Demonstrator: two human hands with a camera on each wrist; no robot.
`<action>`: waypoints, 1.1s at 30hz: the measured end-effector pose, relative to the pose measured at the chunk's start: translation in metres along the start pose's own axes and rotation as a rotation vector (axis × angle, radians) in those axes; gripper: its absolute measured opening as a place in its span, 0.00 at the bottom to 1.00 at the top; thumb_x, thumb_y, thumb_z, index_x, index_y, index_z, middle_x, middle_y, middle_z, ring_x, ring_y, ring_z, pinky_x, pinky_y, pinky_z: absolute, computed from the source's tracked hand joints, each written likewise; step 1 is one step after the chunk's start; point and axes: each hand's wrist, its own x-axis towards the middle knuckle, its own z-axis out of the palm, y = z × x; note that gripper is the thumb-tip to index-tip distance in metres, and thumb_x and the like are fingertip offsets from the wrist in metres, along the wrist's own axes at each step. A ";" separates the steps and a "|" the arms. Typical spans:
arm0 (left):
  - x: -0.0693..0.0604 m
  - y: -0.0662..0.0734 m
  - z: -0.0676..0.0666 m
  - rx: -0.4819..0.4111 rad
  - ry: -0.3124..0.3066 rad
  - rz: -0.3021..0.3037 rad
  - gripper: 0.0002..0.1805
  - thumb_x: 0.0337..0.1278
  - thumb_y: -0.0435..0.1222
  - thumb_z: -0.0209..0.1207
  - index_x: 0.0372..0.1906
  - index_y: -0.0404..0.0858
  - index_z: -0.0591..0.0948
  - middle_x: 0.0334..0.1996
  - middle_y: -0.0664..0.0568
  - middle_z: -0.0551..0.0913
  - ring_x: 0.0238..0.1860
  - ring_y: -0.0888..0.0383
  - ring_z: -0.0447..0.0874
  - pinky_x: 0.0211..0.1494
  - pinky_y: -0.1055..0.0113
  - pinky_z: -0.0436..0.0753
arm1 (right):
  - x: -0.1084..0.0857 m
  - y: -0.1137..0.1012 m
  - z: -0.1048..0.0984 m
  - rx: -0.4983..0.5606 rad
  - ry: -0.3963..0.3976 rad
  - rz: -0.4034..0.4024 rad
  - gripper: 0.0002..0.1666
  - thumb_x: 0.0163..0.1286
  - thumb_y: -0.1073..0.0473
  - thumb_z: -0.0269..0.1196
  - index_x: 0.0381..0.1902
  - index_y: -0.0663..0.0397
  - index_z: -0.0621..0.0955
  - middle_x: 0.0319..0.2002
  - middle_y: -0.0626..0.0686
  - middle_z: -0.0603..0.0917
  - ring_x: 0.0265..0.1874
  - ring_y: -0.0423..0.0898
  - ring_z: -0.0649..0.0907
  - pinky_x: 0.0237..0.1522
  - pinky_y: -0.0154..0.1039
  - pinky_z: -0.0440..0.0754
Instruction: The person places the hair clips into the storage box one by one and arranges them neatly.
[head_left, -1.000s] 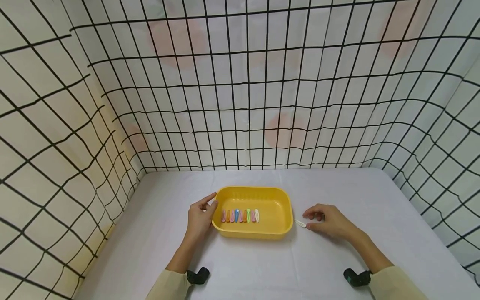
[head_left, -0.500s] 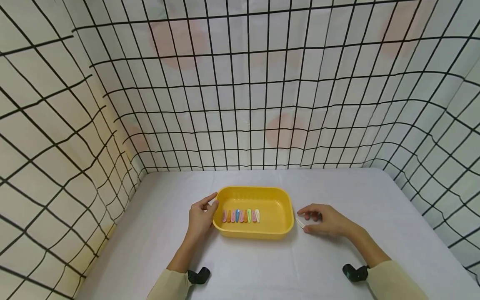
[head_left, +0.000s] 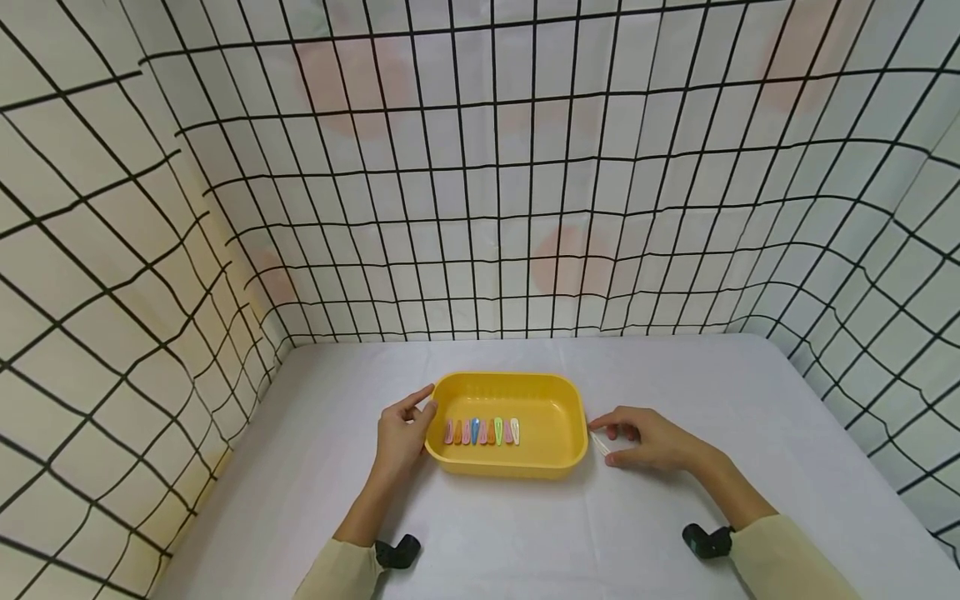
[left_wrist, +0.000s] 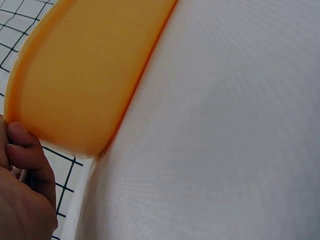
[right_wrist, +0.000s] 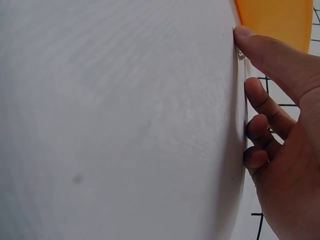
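Note:
A yellow plastic tray (head_left: 540,457) stands on the white-covered table, with a row of several colourful snap hair clips (head_left: 482,432) lying inside toward its left. My left hand (head_left: 401,433) holds the tray's left end, thumb at the rim; in the left wrist view its curled fingers (left_wrist: 30,155) touch the tray's end. Just outside the tray's right end, my right hand (head_left: 652,440) pinches a white hair clip (head_left: 600,444) between thumb and forefinger, low at the tabletop. In the right wrist view the hand mostly hides this clip (right_wrist: 241,56) behind the thumb.
Black wire grid panels (head_left: 495,192) in front of white sheeting enclose the table (head_left: 525,542) at the back and both sides. A black wrist device (head_left: 397,552) sits on the left wrist, another device (head_left: 707,542) on the right.
My right hand has shifted slightly left, its forefinger coming to the clip's far end; the white clip has turned to a steeper slant between the fingers. The left hand and tray stay put.

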 end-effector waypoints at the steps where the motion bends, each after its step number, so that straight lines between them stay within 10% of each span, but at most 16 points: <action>1: 0.000 0.000 0.000 0.001 0.001 -0.001 0.19 0.69 0.43 0.64 0.63 0.49 0.85 0.22 0.51 0.74 0.12 0.59 0.66 0.15 0.74 0.72 | 0.000 0.000 0.000 -0.005 -0.003 0.000 0.29 0.61 0.46 0.76 0.60 0.39 0.84 0.40 0.43 0.78 0.38 0.42 0.73 0.38 0.31 0.72; 33: 0.000 0.000 0.001 0.010 0.002 -0.021 0.20 0.68 0.44 0.64 0.64 0.51 0.84 0.24 0.50 0.75 0.12 0.57 0.68 0.16 0.73 0.74 | -0.001 -0.003 0.000 0.019 0.084 0.044 0.29 0.55 0.46 0.80 0.53 0.47 0.85 0.37 0.45 0.79 0.38 0.43 0.75 0.38 0.32 0.76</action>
